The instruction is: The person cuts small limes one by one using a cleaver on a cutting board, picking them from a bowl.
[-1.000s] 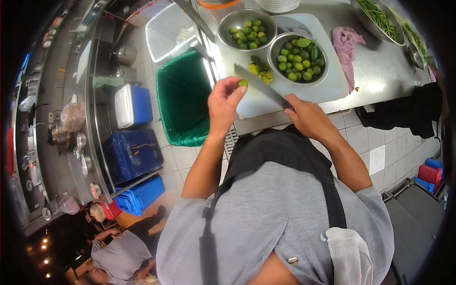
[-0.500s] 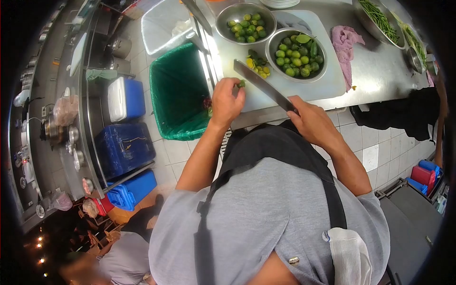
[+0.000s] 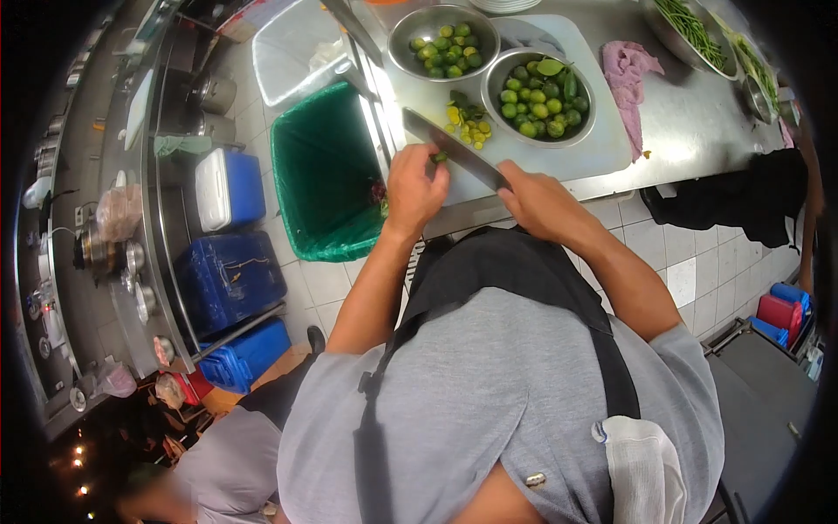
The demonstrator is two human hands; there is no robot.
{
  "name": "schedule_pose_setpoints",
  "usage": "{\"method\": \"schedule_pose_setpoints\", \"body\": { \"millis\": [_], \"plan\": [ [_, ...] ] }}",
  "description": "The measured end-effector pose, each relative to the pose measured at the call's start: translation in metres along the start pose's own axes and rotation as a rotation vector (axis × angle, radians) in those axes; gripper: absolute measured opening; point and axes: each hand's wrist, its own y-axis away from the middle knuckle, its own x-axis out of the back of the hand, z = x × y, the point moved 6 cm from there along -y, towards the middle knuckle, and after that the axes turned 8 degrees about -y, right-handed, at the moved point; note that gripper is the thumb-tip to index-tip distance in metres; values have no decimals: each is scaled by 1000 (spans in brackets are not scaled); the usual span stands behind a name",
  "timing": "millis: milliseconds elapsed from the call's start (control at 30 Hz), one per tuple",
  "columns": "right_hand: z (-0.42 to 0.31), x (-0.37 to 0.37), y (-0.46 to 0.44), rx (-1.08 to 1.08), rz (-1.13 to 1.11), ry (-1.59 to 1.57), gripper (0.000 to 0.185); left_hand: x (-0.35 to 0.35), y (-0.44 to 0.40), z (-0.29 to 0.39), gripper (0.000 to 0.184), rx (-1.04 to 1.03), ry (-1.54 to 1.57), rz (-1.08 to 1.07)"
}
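Observation:
My right hand (image 3: 543,203) grips a knife (image 3: 461,152) by its handle, the broad blade slanting up and left over the white cutting board (image 3: 576,166). Just below the blade, my left hand (image 3: 415,190) is closed, pinching a small green lime (image 3: 438,158) at its fingertips. Beyond the blade lie cut yellow-green pieces (image 3: 476,133) with some dark green ones. One steel bowl (image 3: 591,122) holds whole green limes, a leaf and a longer green piece. Behind it, a second steel bowl (image 3: 394,44) contains more small limes.
A bin lined with a green bag (image 3: 288,175) stands left of the counter. On the steel counter are a pink cloth (image 3: 627,79) and a bowl of green beans (image 3: 698,35). Another person (image 3: 231,454) is at lower left, and dark clothing shows at right.
My right hand and the knife have moved left, bringing the blade closer to the lime in my left hand. My left hand stays nearly in place.

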Motion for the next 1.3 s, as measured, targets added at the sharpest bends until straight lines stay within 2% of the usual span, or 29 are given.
{"method": "schedule_pose_setpoints", "body": {
  "millis": [133, 267, 400, 533, 567, 667, 700, 833, 933, 967, 1067, 1167, 1267, 1300],
  "plan": [
    [1, 6, -7, -13, -23, 9, 25, 2, 3, 1, 23, -51, 45, 38],
    [16, 7, 8, -8, 46, 12, 25, 12, 0, -21, 20, 197, 251, 130],
    [15, 4, 13, -5, 52, 7, 24, 44, -74, -13, 22, 142, 198, 278],
    [10, 6, 15, -14, 26, 20, 24, 38, -151, -7, 26, 11, -22, 231],
    [9, 7, 17, -12, 48, 15, 22, 37, -159, 7, 26, -130, -159, 262],
    [8, 5, 21, 7, 105, 8, 19, 4, -169, 39, 23, -193, 65, 63],
    [10, 2, 21, 15, 120, 15, 19, -9, -165, 63, 19, -141, 117, -143],
    [6, -2, 22, 10, 109, 81, 24, -72, -133, 126, 19, -407, -166, -535],
    [0, -1, 24, 32, 114, 106, 29, -97, -123, 139, 17, -477, -265, -491],
    [1, -1, 24, 30, 116, 109, 29, -106, -125, 133, 27, -435, -265, -569],
    [3, -5, 23, 31, 114, 107, 30, -94, -128, 127, 24, -386, -94, -539],
    [5, -2, 24, 20, 117, 91, 31, -65, -127, 118, 31, -78, 269, -618],
    [11, -5, 21, -18, 100, 59, 33, -33, -114, 97, 32, 231, 1036, -655],
    [13, -5, 20, -23, 94, 55, 32, -18, -108, 92, 37, 273, 1196, -629]
  ]
}}
